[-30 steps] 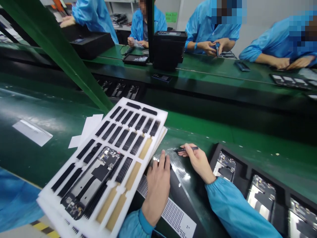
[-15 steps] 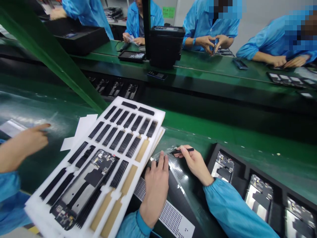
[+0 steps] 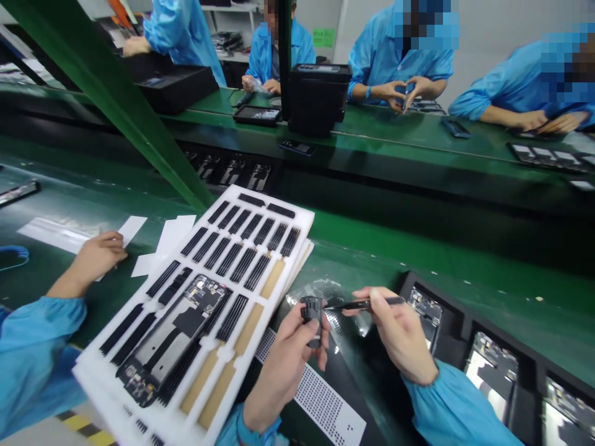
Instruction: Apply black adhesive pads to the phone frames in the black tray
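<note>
No text, brand or number can be read anywhere. The green sign (image 3: 322, 36) on the far wall carries marks too small and blurred to make out. The white perforated sheet (image 3: 325, 406) near the bottom edge shows a few dark dots at its corner, but these form no legible characters. The black machine (image 3: 318, 93) has a top panel that is unreadable.

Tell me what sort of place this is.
Most likely a phone assembly line in a factory. Workers in blue coats sit along green conveyor benches. Black trays hold opened phone bodies, and a white foam tray carries rows of black strips.
</note>
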Available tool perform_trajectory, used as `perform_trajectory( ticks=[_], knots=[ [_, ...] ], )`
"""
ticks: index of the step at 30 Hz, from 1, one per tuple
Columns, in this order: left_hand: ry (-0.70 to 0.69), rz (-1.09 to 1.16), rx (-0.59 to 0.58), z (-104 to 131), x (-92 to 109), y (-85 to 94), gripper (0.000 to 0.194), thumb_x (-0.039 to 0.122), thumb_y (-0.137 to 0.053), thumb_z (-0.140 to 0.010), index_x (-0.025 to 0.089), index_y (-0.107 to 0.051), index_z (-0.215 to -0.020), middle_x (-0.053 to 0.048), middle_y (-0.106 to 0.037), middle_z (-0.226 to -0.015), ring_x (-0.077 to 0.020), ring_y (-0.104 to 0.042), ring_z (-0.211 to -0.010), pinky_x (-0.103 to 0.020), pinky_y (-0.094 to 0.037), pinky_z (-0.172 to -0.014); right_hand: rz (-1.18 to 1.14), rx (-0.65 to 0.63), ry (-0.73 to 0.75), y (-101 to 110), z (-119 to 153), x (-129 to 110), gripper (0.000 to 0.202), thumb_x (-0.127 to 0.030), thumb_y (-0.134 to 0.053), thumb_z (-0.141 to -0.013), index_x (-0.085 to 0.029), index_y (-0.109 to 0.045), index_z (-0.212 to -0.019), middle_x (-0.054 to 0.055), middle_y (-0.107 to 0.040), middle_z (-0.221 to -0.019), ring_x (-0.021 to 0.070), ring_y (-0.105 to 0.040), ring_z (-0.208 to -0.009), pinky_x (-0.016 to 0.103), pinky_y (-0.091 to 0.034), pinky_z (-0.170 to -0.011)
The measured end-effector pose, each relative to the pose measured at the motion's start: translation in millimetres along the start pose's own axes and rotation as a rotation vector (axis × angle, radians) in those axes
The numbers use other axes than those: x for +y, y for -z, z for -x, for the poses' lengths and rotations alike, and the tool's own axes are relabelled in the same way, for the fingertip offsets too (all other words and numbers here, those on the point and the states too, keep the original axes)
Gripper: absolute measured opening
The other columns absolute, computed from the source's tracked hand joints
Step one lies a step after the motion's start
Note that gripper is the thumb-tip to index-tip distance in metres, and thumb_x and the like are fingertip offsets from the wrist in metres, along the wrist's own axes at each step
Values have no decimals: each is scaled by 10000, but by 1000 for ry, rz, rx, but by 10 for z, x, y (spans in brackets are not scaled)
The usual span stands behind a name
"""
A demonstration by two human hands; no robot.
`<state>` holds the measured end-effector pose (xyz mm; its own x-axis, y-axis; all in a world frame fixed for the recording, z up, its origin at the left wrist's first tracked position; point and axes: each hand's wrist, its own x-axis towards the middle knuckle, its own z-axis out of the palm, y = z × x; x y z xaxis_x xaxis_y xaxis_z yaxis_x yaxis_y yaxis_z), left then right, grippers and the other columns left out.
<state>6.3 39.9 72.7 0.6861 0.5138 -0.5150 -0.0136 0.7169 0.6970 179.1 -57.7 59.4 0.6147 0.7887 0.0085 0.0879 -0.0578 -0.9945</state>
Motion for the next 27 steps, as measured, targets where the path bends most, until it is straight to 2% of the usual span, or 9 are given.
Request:
perform_trajectory(
  ticks=[5, 11, 18, 24, 27],
  knots=[
    [36, 139, -127, 167, 26, -94, 217, 274, -675, -894, 151, -650, -1071, -56, -617, -900, -109, -533, -679, -199, -419, -494, 78, -29, 63, 15, 211, -284, 353, -471, -564, -1019, -220, -810, -982, 89, -786, -981, 242, -750, -916, 295, -630, -769],
    [19, 142, -203, 272, 23, -164, 167, 253, -637, -936, 157, -673, -1068, -56, -615, -923, -98, -531, -689, -191, -409, -500, 137, 15, 124, 46, 320, -337, 336, -454, -551, -1022, -235, -797, -954, 77, -784, -976, 239, -749, -902, 301, -629, -794],
    [12, 119, -221, 359, 45, -232, 168, 253, -638, -937, 165, -657, -1079, -54, -615, -923, -95, -514, -683, -189, -396, -496, 191, 71, 156, 117, 428, -317, 329, -473, -569, -1005, -242, -796, -944, 74, -778, -965, 247, -741, -872, 310, -626, -770],
    [-30, 30, -204, 435, 36, -315, 158, 297, -602, -957, 150, -655, -976, -70, -633, -952, -96, -508, -678, -198, -400, -502, 221, 37, 258, 224, 522, -378, 281, -397, -554, -1024, -250, -794, -1011, 61, -779, -955, 225, -743, -856, 288, -612, -801],
    [-29, -6, -172, 453, 11, -369, 162, 300, -594, -951, 149, -645, -984, -68, -644, -932, -96, -507, -657, -204, -394, -500, 214, 22, 290, 253, 592, -424, 262, -357, -548, -1030, -255, -789, -1029, 58, -783, -966, 220, -749, -876, 274, -610, -801]
  ],
)
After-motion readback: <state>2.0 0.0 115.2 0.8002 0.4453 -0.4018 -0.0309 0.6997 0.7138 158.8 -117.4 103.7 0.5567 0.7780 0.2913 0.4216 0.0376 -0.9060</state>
